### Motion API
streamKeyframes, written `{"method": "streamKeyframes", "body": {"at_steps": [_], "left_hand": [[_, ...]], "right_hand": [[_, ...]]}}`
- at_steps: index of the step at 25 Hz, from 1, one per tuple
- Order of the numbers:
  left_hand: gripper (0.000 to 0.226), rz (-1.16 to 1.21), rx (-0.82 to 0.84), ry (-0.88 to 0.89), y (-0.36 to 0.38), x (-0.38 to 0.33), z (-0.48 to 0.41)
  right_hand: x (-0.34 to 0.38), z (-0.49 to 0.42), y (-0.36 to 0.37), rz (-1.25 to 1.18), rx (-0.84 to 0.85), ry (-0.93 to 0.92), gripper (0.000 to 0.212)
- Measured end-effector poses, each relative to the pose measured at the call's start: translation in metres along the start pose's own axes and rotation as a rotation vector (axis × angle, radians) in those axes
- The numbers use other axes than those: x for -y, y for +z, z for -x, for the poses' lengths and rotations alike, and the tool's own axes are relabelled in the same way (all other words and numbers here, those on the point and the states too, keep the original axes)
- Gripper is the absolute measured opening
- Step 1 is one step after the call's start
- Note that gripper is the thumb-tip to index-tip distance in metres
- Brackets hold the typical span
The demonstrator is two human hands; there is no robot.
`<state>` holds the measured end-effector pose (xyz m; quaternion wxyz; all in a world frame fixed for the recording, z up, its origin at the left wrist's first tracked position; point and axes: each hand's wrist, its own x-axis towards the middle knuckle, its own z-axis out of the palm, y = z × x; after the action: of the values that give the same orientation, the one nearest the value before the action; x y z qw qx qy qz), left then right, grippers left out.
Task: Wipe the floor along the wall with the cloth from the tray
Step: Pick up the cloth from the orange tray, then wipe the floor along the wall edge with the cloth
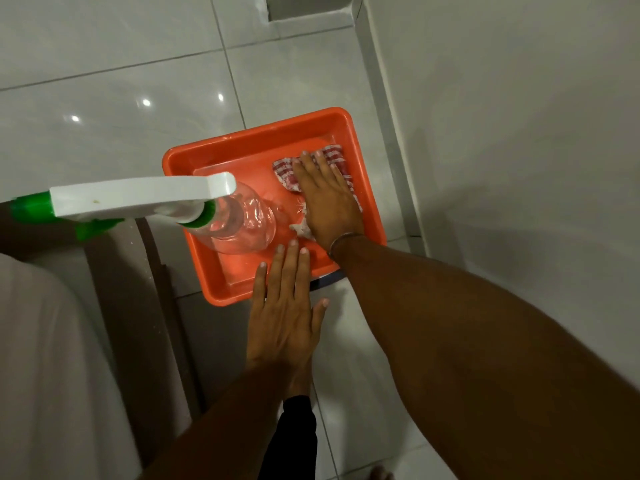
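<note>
An orange plastic tray point(221, 161) sits on the white tiled floor beside the wall. In its right half lies a red-and-white checked cloth point(334, 155). My right hand point(329, 199) lies flat on top of that cloth, fingers spread, covering most of it. My left hand point(285, 313) hovers flat over the tray's near edge, fingers apart and pointing away from me, holding nothing. A clear spray bottle point(242, 220) with a white and green trigger head stands in the tray's left part.
The white wall point(519, 133) rises on the right, with a grey skirting strip point(388, 133) along its base. A pale rounded object point(52, 358) fills the lower left. Open glossy floor tiles point(121, 81) stretch beyond the tray.
</note>
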<state>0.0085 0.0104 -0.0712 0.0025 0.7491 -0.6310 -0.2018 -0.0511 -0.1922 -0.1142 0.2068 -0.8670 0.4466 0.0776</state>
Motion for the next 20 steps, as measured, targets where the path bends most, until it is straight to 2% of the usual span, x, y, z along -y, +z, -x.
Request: {"method": "streamKeyframes", "body": {"at_steps": [2, 5, 8, 9, 11, 13, 17, 20], "left_hand": [[0.079, -0.021, 0.01, -0.002, -0.004, -0.001, 0.001], [0.082, -0.046, 0.018, -0.018, -0.011, -0.005, 0.007], [0.082, -0.068, -0.008, -0.008, -0.017, -0.023, 0.027], [0.082, -0.071, -0.022, -0.002, -0.018, -0.032, 0.038], [0.082, -0.081, -0.054, -0.001, -0.016, -0.051, 0.064], [0.082, -0.078, -0.057, -0.008, -0.008, -0.071, 0.092], [0.081, -0.064, -0.017, -0.043, 0.036, -0.106, 0.156], [0.082, -0.1, 0.028, -0.039, 0.091, -0.119, 0.2]], "right_hand": [[0.003, 0.006, -0.011, -0.126, -0.049, 0.017, 0.088], [0.01, 0.029, -0.035, -0.287, -0.166, 0.013, 0.084], [0.017, 0.07, -0.069, -0.406, -0.406, -0.017, 0.063], [0.019, 0.089, -0.08, -0.447, -0.475, -0.027, 0.061], [0.02, 0.136, -0.099, -0.509, -0.559, -0.017, 0.079], [0.012, 0.189, -0.103, -0.532, -0.56, 0.01, 0.089], [-0.022, 0.316, -0.06, -0.545, -0.475, 0.088, 0.063], [-0.049, 0.407, 0.006, -0.548, -0.367, 0.155, 0.057]]}}
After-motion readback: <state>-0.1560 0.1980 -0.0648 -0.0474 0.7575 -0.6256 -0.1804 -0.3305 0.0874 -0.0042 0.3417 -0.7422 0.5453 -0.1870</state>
